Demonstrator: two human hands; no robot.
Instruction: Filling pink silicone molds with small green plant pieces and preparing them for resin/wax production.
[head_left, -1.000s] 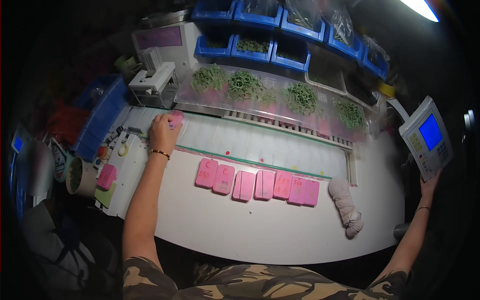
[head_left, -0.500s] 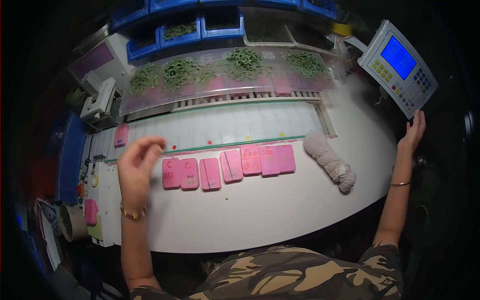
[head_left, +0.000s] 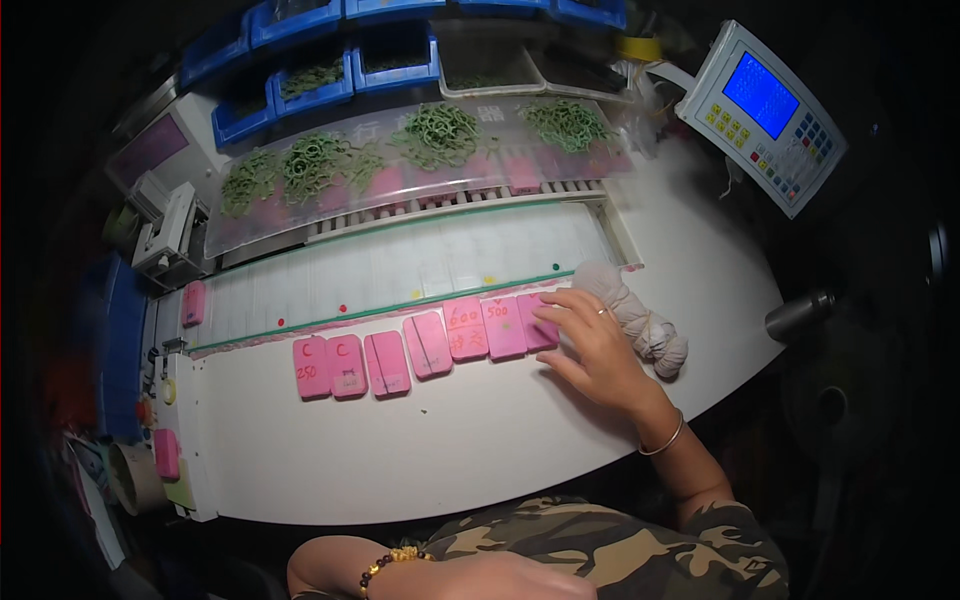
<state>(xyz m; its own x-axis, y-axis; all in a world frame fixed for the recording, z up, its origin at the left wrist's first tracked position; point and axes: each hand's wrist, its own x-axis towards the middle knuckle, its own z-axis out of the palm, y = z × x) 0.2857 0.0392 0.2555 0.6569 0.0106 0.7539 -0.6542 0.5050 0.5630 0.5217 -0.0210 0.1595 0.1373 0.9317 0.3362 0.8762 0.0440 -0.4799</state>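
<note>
My right hand (head_left: 592,347) lies flat with its fingers spread, fingertips on the rightmost block of a row of several pink blocks (head_left: 428,345) on the white table (head_left: 430,450). It grips nothing. Some of the blocks carry handwritten marks. My left hand (head_left: 500,580) is pulled back against my body at the lower edge, a bead bracelet on its wrist, and its fingers are mostly out of view. One more pink block (head_left: 193,302) lies on the white conveyor strip (head_left: 400,270) at the far left.
A bundle of white cloth (head_left: 645,325) lies just right of my hand. Piles of green bands (head_left: 440,132) sit on a clear cover behind the conveyor, with blue bins (head_left: 300,75) beyond. A control panel with a blue screen (head_left: 765,115) stands at the right, and a tape roll (head_left: 125,478) at the left.
My right hand left the control panel and came down onto the right end of the pink row. My left hand drew back from the conveyor's left end to my body.
</note>
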